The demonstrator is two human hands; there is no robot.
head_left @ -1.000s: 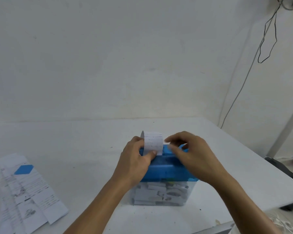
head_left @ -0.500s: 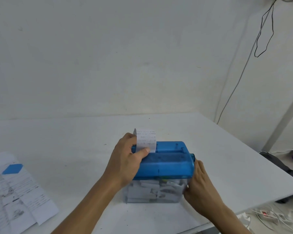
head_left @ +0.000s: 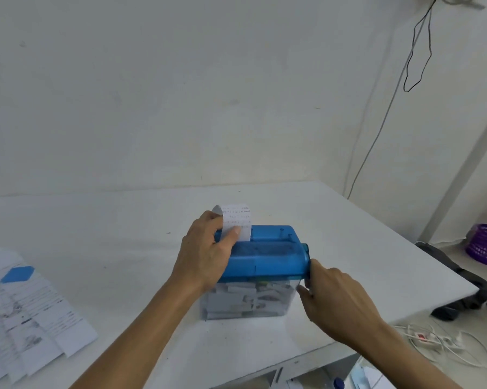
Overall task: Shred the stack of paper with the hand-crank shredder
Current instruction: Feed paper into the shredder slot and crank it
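A small hand-crank shredder (head_left: 267, 256) with a blue top sits toward the near right part of the white worktop (head_left: 124, 248), on a clear bin (head_left: 247, 300) that is packed with white paper scraps. The left hand (head_left: 205, 256) lies over the left end of the blue top, and its thumb and fingers pinch a narrow printed paper strip (head_left: 238, 221). The strip stands upright in the feed slot, and its top edge curls slightly back. The right hand (head_left: 337, 299) is at the shredder's right end, just below the round blue hub of the crank (head_left: 306, 248). Its thumb runs up along the end of the blue housing and its fingers are curled tight round the crank's lower part, which the hand mostly hides. The stack of paper (head_left: 26, 313), printed sheets fanned out with a blue diamond mark on top, lies well apart at the worktop's left edge. A dark cable (head_left: 416, 51) hangs down the wall at the upper right. Beyond the worktop's right edge, on the floor, are a purple basket (head_left: 485, 248), a dark bag (head_left: 466, 287) and a white power strip (head_left: 424, 336) with loose cords.
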